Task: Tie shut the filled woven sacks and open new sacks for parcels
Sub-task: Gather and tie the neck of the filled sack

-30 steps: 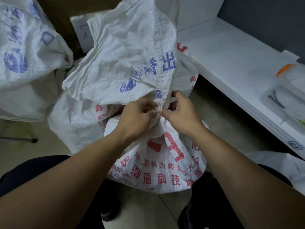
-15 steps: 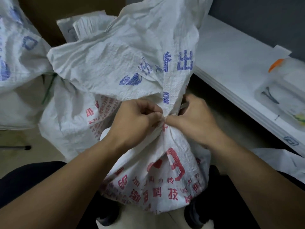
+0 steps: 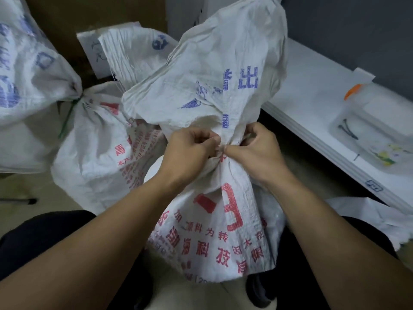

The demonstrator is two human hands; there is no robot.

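Note:
A filled white woven sack (image 3: 214,224) with red print stands between my legs, its neck gathered tight and its loose top with blue print flaring upward. My left hand (image 3: 190,151) and my right hand (image 3: 257,146) meet at the neck, fingers curled and pinching a thin tie wound around the bunched fabric. The tie itself is mostly hidden by my fingers.
A second filled sack (image 3: 96,157) stands behind on the left, closed with a green tie (image 3: 68,117). Another sack (image 3: 24,86) leans at far left. A white table (image 3: 312,104) on the right bears a clear plastic box (image 3: 375,130). More white sack fabric (image 3: 368,218) lies at lower right.
The view has shifted left and closer, and the sack now sits lower between my legs. Both hands stay at the neck, working the tie; the green-tied sack has come into view.

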